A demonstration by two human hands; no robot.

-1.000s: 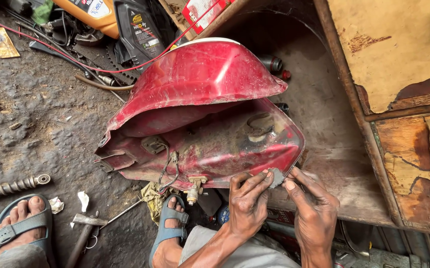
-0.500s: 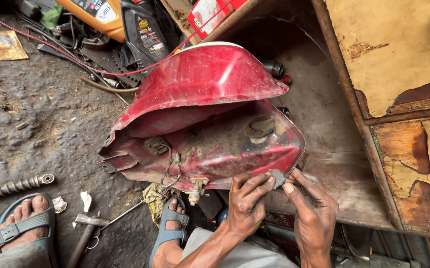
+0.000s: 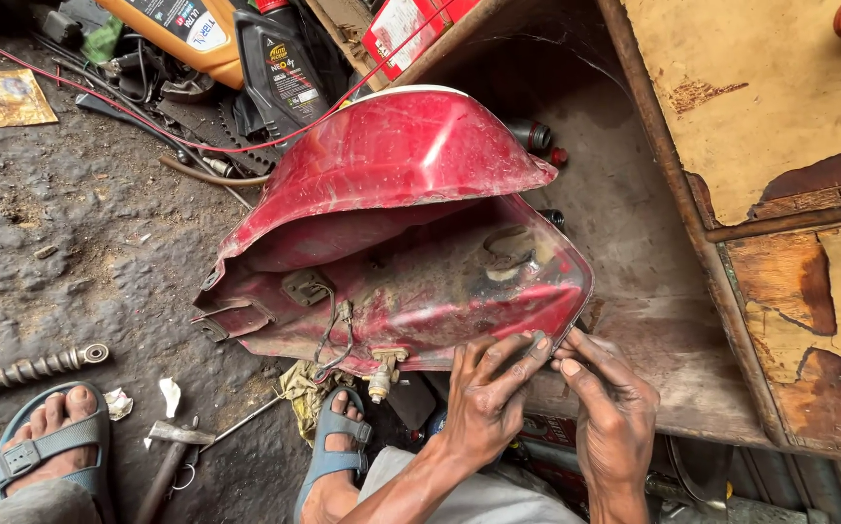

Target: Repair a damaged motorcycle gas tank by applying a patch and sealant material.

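Observation:
A dirty red motorcycle fuel tank point(image 3: 411, 184) lies on its side on the ground, its grimy underside facing me, with a brass fuel tap point(image 3: 381, 374) and thin wires hanging from it. My left hand point(image 3: 483, 398) rests on the tank's lower right edge, pinching a small grey piece point(image 3: 537, 343) between thumb and fingers against the rim. My right hand point(image 3: 610, 408) is just beside it, fingertips touching the same spot on the rim.
A worn wooden cabinet point(image 3: 779, 194) stands to the right. Oil bottles point(image 3: 275, 58), red wire and tools lie at the back. A hammer point(image 3: 173, 446), a coiled spring point(image 3: 22, 369) and my sandalled feet point(image 3: 47, 446) are on the dirt floor.
Both hands stay at the tank's lower right edge with only slight finger movement. The view has shifted a little.

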